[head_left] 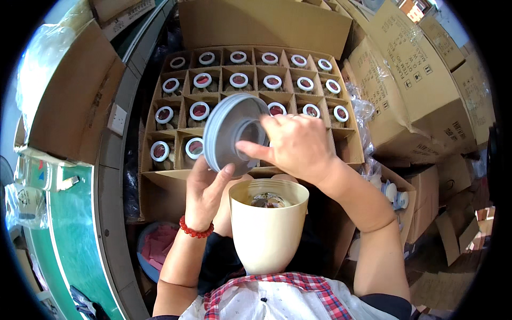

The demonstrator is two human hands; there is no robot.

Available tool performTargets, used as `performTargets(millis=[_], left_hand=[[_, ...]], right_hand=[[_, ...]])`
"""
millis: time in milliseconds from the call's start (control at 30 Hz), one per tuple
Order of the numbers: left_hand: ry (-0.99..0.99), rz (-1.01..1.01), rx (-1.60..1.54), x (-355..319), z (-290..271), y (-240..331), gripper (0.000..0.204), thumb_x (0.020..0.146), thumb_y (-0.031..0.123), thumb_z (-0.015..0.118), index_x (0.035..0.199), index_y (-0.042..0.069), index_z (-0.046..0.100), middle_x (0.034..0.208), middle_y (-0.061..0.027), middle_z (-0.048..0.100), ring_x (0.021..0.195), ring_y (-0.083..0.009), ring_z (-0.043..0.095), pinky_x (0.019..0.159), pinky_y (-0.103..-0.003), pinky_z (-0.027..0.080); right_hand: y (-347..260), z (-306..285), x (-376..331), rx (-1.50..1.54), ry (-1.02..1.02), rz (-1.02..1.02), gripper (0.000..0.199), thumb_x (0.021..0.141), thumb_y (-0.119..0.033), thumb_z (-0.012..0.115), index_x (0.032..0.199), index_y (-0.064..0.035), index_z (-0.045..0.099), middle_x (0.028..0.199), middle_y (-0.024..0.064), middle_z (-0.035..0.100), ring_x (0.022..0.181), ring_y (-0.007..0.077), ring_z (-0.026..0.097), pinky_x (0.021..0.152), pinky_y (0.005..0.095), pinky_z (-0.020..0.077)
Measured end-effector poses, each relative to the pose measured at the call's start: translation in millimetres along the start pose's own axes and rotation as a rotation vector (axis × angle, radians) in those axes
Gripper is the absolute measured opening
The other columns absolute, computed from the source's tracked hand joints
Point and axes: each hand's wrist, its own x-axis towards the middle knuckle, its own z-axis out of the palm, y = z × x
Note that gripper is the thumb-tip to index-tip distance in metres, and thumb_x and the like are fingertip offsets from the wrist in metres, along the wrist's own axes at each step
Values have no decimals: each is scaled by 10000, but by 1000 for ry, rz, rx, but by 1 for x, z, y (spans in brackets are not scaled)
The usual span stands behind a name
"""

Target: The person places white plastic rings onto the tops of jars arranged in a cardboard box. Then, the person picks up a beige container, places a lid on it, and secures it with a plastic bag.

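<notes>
A grey round plastic collar (213,130), threaded along its edge and with a smaller ring at its centre, is held up tilted in front of me. My left hand (205,186) grips its lower left edge, a red beaded bracelet (196,228) on the wrist. My right hand (298,146) clasps the other side of the collar, one finger reaching towards the inner ring. Below both hands, a cream tapered plastic flask body (268,234) stands upright at my lap, mouth up. Something shiny and rounded (268,200) sits inside it.
Ahead lies a divided carton (250,172) of several upright flasks with white rims. Cardboard boxes (421,90) crowd the right, and another box (408,200) holds white and blue parts. A green-topped table (77,240) runs along the left. Beside my legs sits a blue basin (145,256) with pink cloth.
</notes>
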Motion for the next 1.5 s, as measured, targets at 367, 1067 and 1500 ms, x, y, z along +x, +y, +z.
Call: performTargets(millis=[367, 1067, 1500], left_hand=[[-72, 29, 22, -9, 11, 12, 318, 926, 68, 563, 1213, -34, 469, 1093, -109, 617, 951, -144, 613, 797, -278, 523], [-397, -35, 4, -7, -18, -41, 474, 912, 424, 426, 1133, 19, 536, 1301, -167, 491, 1207, -244, 442, 1027, -365, 321], [-274, 48, -101, -28, -13, -48, 376, 959, 353, 445, 895, 10, 586, 1245, -264, 496, 1190, -344, 463, 989, -443, 379]], right_hand=[[-4, -27, -18, 111, -63, 182, 739, 768, -466, 691, 1304, -26, 436, 1006, 163, 620, 817, 232, 653, 580, 334, 527], [8, 47, -130, 1928, 66, 388, 382, 857, -391, 656, 1058, -68, 630, 1182, 122, 574, 1160, 206, 504, 1012, 366, 383], [-11, 54, -137, 1934, 149, 265, 303, 889, -331, 621, 919, -29, 636, 1060, 142, 615, 1154, 283, 497, 999, 429, 367]])
